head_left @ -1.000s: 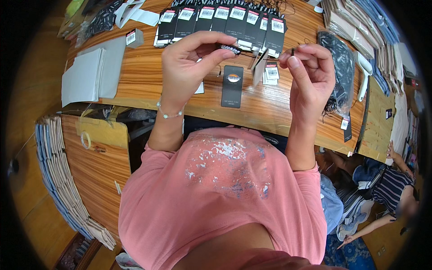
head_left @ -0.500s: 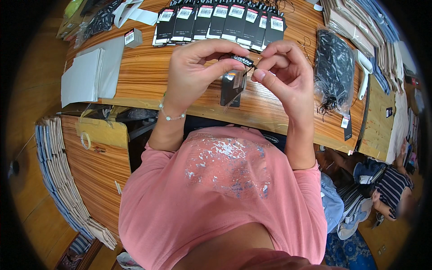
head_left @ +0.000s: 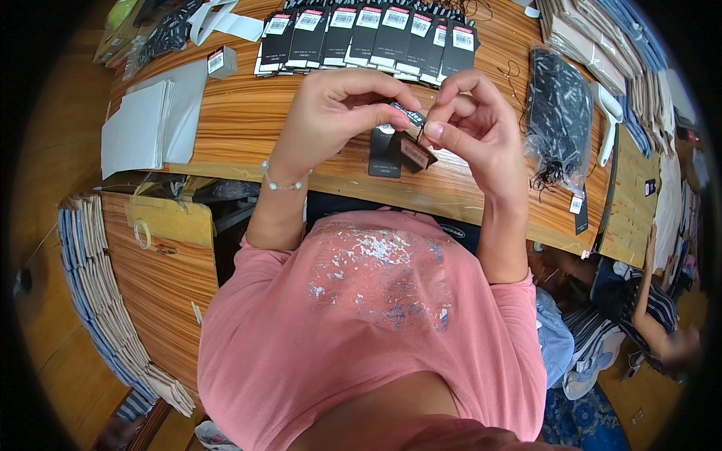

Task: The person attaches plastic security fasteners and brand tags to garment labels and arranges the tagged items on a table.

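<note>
Above the table's near edge, my left hand [head_left: 335, 113] pinches a small black seal tag [head_left: 410, 114] with white lettering between thumb and fingers. My right hand [head_left: 480, 124] is closed at its right end, thumb against fingertip on a thin black cord [head_left: 421, 134]. A small dark brown tag [head_left: 417, 153] hangs tilted just below the fingers. Behind it, a black hang tag [head_left: 384, 156] lies at the table edge, its upper part partly covered by my left fingers. How the cord runs between the fingertips is too small to make out.
A row of black hang tags [head_left: 376, 37] with white labels fans across the back. At right lie a clear bag of black cords [head_left: 558, 113] and a white handled tool [head_left: 606, 120]. Papers [head_left: 139, 128] and a small box [head_left: 222, 62] are left. Folded garments [head_left: 594, 45] stand far right.
The seal tag has tipped and moved slightly right and down between my hands. The hanging brown tag has swung and turned. At the far right, another person has raised an arm.
</note>
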The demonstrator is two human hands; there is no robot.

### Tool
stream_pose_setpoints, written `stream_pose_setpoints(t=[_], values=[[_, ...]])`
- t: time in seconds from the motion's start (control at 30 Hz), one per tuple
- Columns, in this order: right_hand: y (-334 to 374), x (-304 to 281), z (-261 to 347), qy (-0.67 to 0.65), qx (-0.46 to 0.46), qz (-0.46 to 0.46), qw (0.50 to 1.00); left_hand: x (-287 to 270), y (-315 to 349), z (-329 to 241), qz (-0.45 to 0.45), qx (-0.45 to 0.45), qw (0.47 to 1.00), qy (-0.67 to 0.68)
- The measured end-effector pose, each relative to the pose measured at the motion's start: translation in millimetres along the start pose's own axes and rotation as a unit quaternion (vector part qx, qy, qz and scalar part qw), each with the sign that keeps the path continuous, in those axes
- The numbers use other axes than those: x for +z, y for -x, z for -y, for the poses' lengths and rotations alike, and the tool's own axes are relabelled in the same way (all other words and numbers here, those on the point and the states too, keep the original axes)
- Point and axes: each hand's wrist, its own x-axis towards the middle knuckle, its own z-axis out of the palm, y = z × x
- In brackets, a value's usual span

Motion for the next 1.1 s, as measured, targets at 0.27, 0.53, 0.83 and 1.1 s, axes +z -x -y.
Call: stream_pose_setpoints(t=[0.27, 0.53, 0.83, 1.1], values=[[1.7, 2.0, -4.2, -0.022, 0.012, -0.009, 1.000, 2.2, 2.5, 7.0, 0.007, -0.020, 0.999, 0.045], [4.6, 2.1, -12.6, 0.024, -0.040, -0.040, 0.998, 3.2, 3.1, 6.2, 0.021, -0.049, 0.995, 0.087], [4.9, -0.9, -17.3, 0.001, 0.000, -0.036, 0.999, 8.9, 7.0, 9.2, 0.005, -0.052, 0.995, 0.087], [-7.0, -13.9, -19.7, 0.001, 0.072, -0.005, 0.997, -1.9, -9.8, 15.1, 0.001, 0.149, 0.933, -0.327]])
